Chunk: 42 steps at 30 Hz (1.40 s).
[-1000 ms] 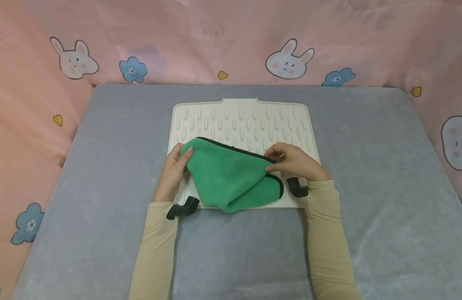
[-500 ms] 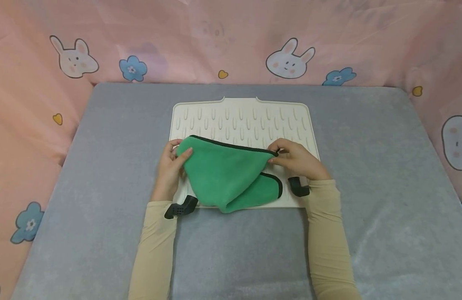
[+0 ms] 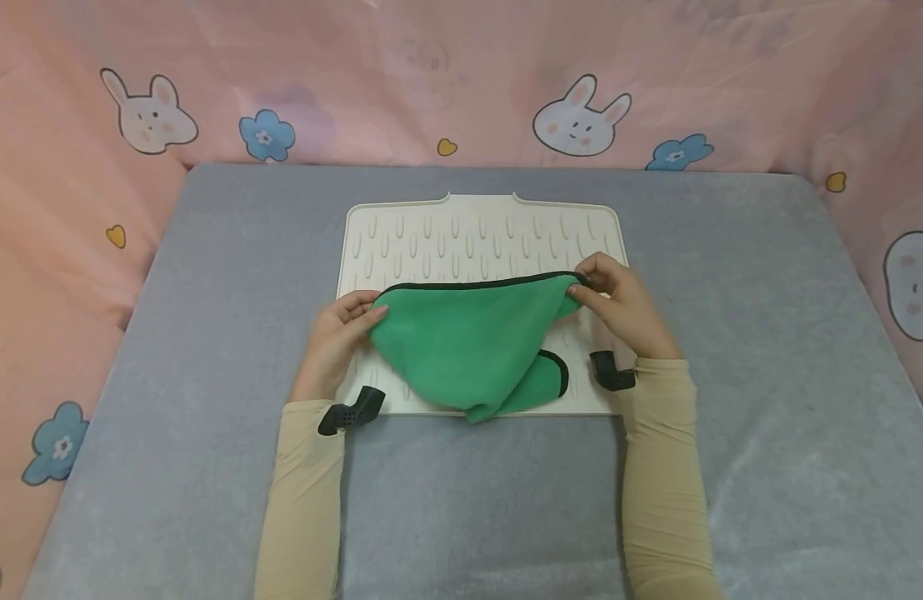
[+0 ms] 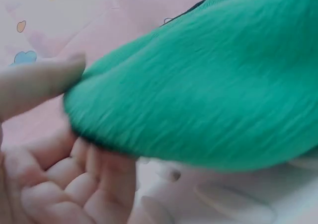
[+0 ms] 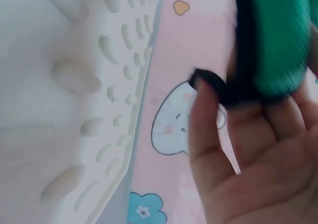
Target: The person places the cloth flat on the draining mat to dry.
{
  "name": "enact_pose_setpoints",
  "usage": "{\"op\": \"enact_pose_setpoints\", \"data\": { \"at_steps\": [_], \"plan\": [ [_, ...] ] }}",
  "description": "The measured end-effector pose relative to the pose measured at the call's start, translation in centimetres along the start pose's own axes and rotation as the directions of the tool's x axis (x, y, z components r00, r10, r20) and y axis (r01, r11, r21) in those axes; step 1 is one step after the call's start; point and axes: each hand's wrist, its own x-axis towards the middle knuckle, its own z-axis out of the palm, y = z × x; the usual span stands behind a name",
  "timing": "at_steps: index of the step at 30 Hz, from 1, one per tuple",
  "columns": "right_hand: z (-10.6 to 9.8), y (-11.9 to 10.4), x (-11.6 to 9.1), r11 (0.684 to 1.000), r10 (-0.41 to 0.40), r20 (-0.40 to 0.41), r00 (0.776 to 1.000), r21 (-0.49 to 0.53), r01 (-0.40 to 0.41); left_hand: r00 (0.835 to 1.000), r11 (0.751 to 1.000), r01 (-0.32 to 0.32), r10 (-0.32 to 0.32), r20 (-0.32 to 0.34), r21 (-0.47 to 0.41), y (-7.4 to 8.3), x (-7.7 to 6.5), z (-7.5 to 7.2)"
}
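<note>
A green cloth (image 3: 469,337) with a dark edge band is stretched between the two hands above a cream ridged mat (image 3: 480,229). The left hand (image 3: 337,340) pinches its left corner between thumb and fingers; the left wrist view shows the thumb on top of the cloth (image 4: 194,95) and the other fingers curled below. At the upper right corner the right hand (image 3: 619,304) pinches the dark edge, also seen in the right wrist view, where the cloth (image 5: 280,40) is blurred. The cloth sags toward the mat's front edge, with a folded flap (image 3: 540,383) lying lower right.
The mat lies on a grey covered table (image 3: 761,350). A pink curtain (image 3: 341,75) printed with rabbits and flowers hangs behind and at both sides. Black mounts (image 3: 352,410) sit on both wrists, over beige sleeves (image 3: 300,500).
The right hand has moved right and away from the body, lifting its corner. The left hand has shifted slightly left. The cloth's top edge has gone from slanting down rightward to slanting slightly up.
</note>
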Motion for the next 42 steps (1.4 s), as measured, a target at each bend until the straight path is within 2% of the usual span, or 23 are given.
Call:
{"op": "enact_pose_setpoints", "data": {
  "at_steps": [2,6,9,11,15,18,21,24,29,31,35,39,42],
  "plan": [
    [-0.1,0.0,0.0,0.999,-0.017,-0.093,0.996,0.038,0.020,0.998,0.999,0.018,-0.020,0.052,0.037,-0.1,0.0,-0.1],
    [-0.1,0.0,0.0,0.993,-0.019,-0.233,0.972,0.107,0.045,0.989,0.996,0.007,-0.020,0.147,0.086,-0.3,-0.1,-0.2],
    [-0.1,0.1,0.1,0.992,-0.003,-0.291,0.957,0.117,0.038,0.982,0.995,-0.005,-0.014,0.189,0.096,-0.5,-0.1,0.1],
    [-0.1,0.3,0.1,0.995,0.028,-0.301,0.953,0.101,0.002,0.981,0.996,-0.009,-0.010,0.195,0.094,-0.5,0.0,0.3],
    [0.2,0.9,0.4,0.994,0.111,-0.295,0.949,0.027,-0.108,0.993,0.998,0.020,-0.027,0.112,0.058,-0.5,0.2,0.8],
    [0.2,1.3,0.4,0.979,0.181,-0.294,0.939,-0.032,-0.199,0.999,0.999,0.044,-0.044,0.029,0.021,-0.5,0.3,0.9],
    [-0.2,1.5,0.2,0.957,0.250,-0.284,0.925,-0.073,-0.281,0.999,0.999,0.043,-0.043,-0.007,0.009,-0.6,0.4,0.9],
    [-0.9,1.5,-0.2,0.932,0.311,-0.205,0.928,-0.125,-0.340,0.999,0.999,0.046,-0.046,-0.018,0.012,-0.6,0.5,0.9],
    [-1.6,1.2,-0.5,0.907,0.366,-0.015,0.931,-0.220,-0.360,0.998,0.998,0.055,-0.054,-0.028,0.012,-0.5,0.4,0.9],
    [-1.3,1.0,-0.3,0.904,0.370,0.022,0.929,-0.238,-0.354,0.998,0.998,0.056,-0.055,-0.029,0.014,-0.4,0.3,0.9],
    [-0.1,0.9,0.2,0.898,0.375,0.014,0.927,-0.253,-0.359,0.998,0.998,0.055,-0.054,-0.026,0.023,-0.4,0.3,0.9],
    [0.8,0.8,0.5,0.896,0.368,-0.043,0.929,-0.249,-0.367,0.998,0.998,0.053,-0.052,-0.022,0.031,-0.5,0.3,0.8],
    [1.1,0.7,0.6,0.911,0.353,-0.076,0.932,-0.198,-0.361,0.998,0.998,0.055,-0.054,-0.025,0.032,-0.5,0.4,0.8]
  ]
}}
